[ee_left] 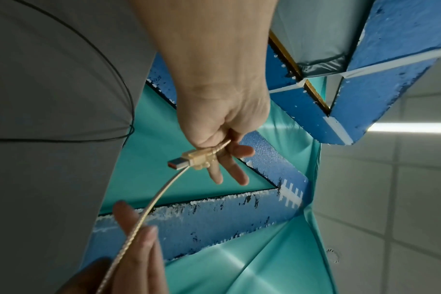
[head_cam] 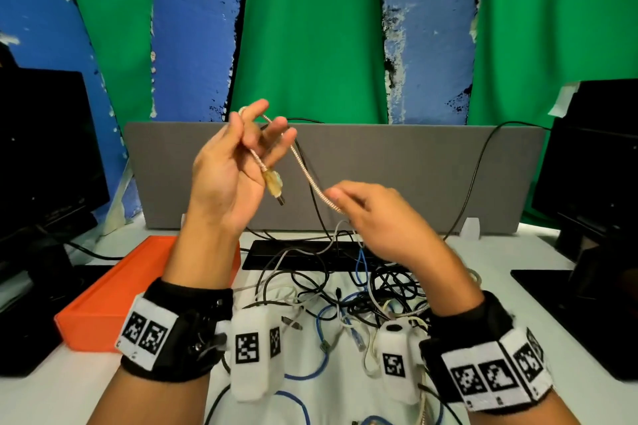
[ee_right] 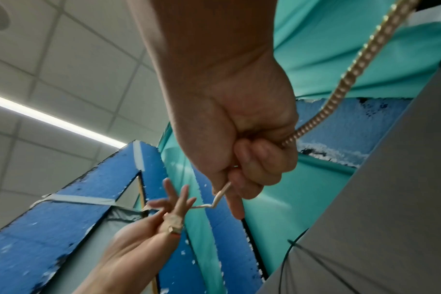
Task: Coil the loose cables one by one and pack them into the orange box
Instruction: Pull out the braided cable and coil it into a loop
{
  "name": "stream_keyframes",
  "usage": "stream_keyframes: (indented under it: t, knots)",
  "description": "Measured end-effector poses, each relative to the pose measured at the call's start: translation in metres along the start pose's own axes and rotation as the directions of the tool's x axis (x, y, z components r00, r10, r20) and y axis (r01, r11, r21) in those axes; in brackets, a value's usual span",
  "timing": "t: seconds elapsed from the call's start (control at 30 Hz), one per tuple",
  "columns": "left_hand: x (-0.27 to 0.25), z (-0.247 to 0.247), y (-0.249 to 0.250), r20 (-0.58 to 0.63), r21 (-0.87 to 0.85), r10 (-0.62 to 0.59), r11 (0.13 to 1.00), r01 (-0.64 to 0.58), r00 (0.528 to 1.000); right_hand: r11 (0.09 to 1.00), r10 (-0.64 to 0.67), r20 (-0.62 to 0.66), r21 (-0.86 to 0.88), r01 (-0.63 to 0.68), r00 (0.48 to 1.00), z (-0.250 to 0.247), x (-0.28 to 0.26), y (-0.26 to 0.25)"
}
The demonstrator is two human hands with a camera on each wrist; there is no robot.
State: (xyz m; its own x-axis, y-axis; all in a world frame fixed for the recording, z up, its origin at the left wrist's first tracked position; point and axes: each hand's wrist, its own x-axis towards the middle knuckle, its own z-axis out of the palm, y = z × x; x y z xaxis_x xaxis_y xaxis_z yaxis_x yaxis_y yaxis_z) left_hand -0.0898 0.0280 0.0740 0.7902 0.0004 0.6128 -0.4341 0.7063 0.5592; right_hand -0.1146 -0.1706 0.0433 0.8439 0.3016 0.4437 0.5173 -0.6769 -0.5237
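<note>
A white desk (head_cam: 86, 386) stands before a grey divider and green-and-blue backdrop. Above it hangs a gold braided USB cable (head_cam: 303, 169). The left hand (head_cam: 228, 169) pinches it just behind the plug; the right hand (head_cam: 376, 214) curls around its run. It looks light, springy and slick, best held near the plug. The rest trails into the cable tangle (head_cam: 345, 297) mid-desk. The orange box (head_cam: 114, 290) sits toward the left edge.

Even bright lighting; ceiling strip light (ee_right: 56, 121) glares; wide-angle edge warping; right hand (head_cam: 383, 217) motion-blurred.
</note>
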Motion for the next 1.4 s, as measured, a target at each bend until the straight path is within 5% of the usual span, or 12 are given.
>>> stream_keyframes:
  t: [0.1,0.23,0.3,0.37,0.47,0.57,0.97,1.03,1.13,1.2,1.3,1.4]
  knots:
    - [-0.004,0.008,-0.013,0.07,0.379,-0.018,0.925,-0.01,0.997,0.993,-0.073,0.13,-0.078,0.083,0.989,0.014,-0.006,-0.021]
    - [-0.011,0.008,-0.024,0.188,0.9,-0.185,0.425,-0.094,0.965,0.994,-0.096,0.101,-0.037,0.101,0.99,0.001,-0.011,-0.031]
    - [-0.012,0.005,-0.023,0.165,0.942,-0.361,0.333,-0.038,0.918,0.988,-0.09,0.045,0.127,0.084,0.995,-0.015,-0.014,-0.025]
    - [-0.015,0.005,-0.021,0.205,0.882,-0.508,0.467,0.068,0.837,0.958,-0.099,-0.016,0.269,0.1,0.995,-0.029,-0.017,-0.018]
    - [-0.018,0.008,-0.015,0.308,0.723,-0.564,0.662,0.197,0.766,0.938,-0.152,-0.127,0.294,0.183,0.98,-0.039,-0.016,-0.01]
    - [-0.021,0.01,-0.013,0.376,0.693,-0.585,0.693,0.202,0.719,0.939,-0.179,-0.23,0.252,0.236,0.957,-0.044,-0.014,-0.005]
    - [-0.02,0.007,-0.012,0.406,0.474,-0.6,0.783,0.402,0.689,0.932,-0.302,-0.525,0.013,0.363,0.796,-0.036,-0.007,-0.001]
    - [-0.018,0.006,-0.011,0.41,0.341,-0.563,0.824,0.452,0.718,0.935,-0.278,-0.548,0.034,0.353,0.789,-0.032,-0.006,-0.001]
    - [-0.013,0.009,-0.004,0.443,-0.048,-0.398,0.884,0.465,0.803,0.964,-0.149,-0.41,0.143,0.225,0.9,-0.024,-0.003,0.001]
    - [-0.011,0.012,0.001,0.438,-0.325,-0.269,0.842,0.43,0.858,0.979,-0.117,-0.298,0.128,0.161,0.947,-0.016,0.0,0.004]
    - [-0.006,0.011,0.004,0.181,-0.334,-0.106,0.928,0.162,0.978,0.993,-0.103,-0.162,0.036,0.11,0.981,-0.008,0.001,0.004]
    - [-0.005,0.009,0.011,0.02,-0.257,0.046,0.966,-0.039,0.999,0.992,-0.07,0.057,-0.103,0.076,0.996,-0.004,-0.004,-0.003]
